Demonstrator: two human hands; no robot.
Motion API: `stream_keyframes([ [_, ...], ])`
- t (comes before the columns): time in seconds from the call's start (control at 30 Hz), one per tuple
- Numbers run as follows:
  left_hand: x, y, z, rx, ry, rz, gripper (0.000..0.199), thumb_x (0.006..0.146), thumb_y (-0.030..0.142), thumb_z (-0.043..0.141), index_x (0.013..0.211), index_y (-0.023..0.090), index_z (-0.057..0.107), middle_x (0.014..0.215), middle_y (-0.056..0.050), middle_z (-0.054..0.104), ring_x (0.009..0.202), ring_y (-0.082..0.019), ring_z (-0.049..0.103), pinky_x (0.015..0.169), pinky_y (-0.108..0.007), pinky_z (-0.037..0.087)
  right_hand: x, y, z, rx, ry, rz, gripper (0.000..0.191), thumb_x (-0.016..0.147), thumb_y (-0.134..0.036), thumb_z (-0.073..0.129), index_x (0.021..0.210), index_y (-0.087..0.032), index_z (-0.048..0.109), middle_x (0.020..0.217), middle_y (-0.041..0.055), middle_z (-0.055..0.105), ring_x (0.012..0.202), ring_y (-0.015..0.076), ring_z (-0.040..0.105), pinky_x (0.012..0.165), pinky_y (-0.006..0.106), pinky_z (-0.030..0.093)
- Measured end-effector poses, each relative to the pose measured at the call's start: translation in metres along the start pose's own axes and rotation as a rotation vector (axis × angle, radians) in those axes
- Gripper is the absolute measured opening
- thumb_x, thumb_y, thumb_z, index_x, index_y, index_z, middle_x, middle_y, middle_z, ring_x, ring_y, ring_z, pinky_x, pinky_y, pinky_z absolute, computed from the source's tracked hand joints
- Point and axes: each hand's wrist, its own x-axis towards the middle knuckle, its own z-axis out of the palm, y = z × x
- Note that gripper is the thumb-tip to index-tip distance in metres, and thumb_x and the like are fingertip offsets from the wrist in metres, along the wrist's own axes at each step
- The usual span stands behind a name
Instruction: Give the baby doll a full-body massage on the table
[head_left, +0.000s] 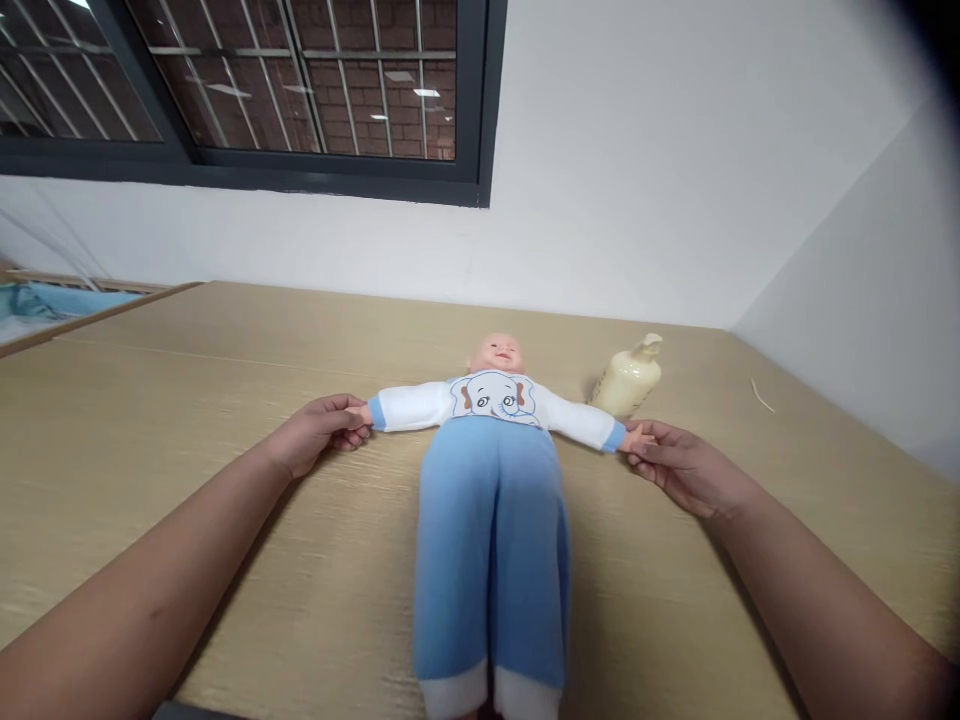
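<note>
A baby doll (495,480) lies on its back on the wooden table (300,580), its head toward the wall and its arms spread wide. It wears a white top with an elephant face and blue trousers with white cuffs. My left hand (326,430) is closed round the doll's hand at the left, just past the blue sleeve cuff. At the right, my right hand (675,462) pinches the doll's other hand between thumb and fingers. A cream pump bottle (628,382) stands behind the doll's arm, close to my right hand.
A thin pale strip (763,396) lies on the table at the right. Behind the table are a white wall (615,180) and a dark-framed window (337,180) with bars. Light blue cloth (67,300) shows beyond the table's left edge.
</note>
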Motion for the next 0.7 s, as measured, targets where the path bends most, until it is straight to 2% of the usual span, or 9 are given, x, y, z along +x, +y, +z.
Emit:
stream_keyframes([
  [0.17,0.0014,-0.0019,0.0047,0.004,0.023,0.016,0.027,0.076,0.036,0.079,0.079,0.016,0.062,0.066,0.001,0.057,0.055,-0.009,0.048,0.051,-0.019,0.038,0.0029,0.0045,0.0062,-0.067,0.084,-0.007,0.033,0.067,-0.035,0.093,0.079,-0.018,0.067,0.077,0.0025,0.063,0.063,0.0093,0.047,0.051,0.019,0.039],
  [0.27,0.0029,-0.0042,0.0048,0.003,0.023,0.030,0.030,0.081,0.042,0.074,0.074,0.016,0.060,0.064,0.001,0.055,0.055,-0.009,0.047,0.051,-0.019,0.038,0.0050,0.0075,0.0074,-0.058,0.122,-0.007,0.036,0.069,-0.040,0.092,0.078,-0.018,0.065,0.075,0.0018,0.062,0.061,0.0086,0.046,0.051,0.018,0.037],
  [0.4,0.0048,-0.0058,0.0045,0.013,0.053,0.029,0.032,0.084,0.046,0.068,0.073,0.016,0.061,0.067,-0.003,0.061,0.056,-0.011,0.051,0.050,-0.021,0.039,0.0067,0.0084,0.0092,-0.052,0.125,-0.043,0.037,0.076,-0.051,0.084,0.081,-0.016,0.071,0.070,0.0021,0.058,0.063,0.0101,0.045,0.051,0.019,0.037],
  [0.57,0.0033,-0.0010,0.0069,0.037,0.092,0.015,0.030,0.079,0.044,0.068,0.081,0.013,0.069,0.072,-0.006,0.066,0.059,-0.014,0.056,0.050,-0.022,0.041,0.0051,0.0058,0.0073,-0.005,0.092,-0.050,0.036,0.075,-0.048,0.085,0.090,-0.016,0.077,0.082,0.0054,0.062,0.066,0.0110,0.046,0.054,0.021,0.043],
  [0.7,0.0002,0.0022,0.0066,0.020,0.063,0.017,0.032,0.076,0.043,0.072,0.085,0.012,0.070,0.074,-0.008,0.068,0.061,-0.015,0.058,0.052,-0.023,0.043,0.0020,0.0034,0.0037,-0.003,0.062,-0.014,0.033,0.075,-0.042,0.086,0.097,-0.019,0.078,0.091,0.0067,0.065,0.073,0.0136,0.052,0.063,0.024,0.051],
])
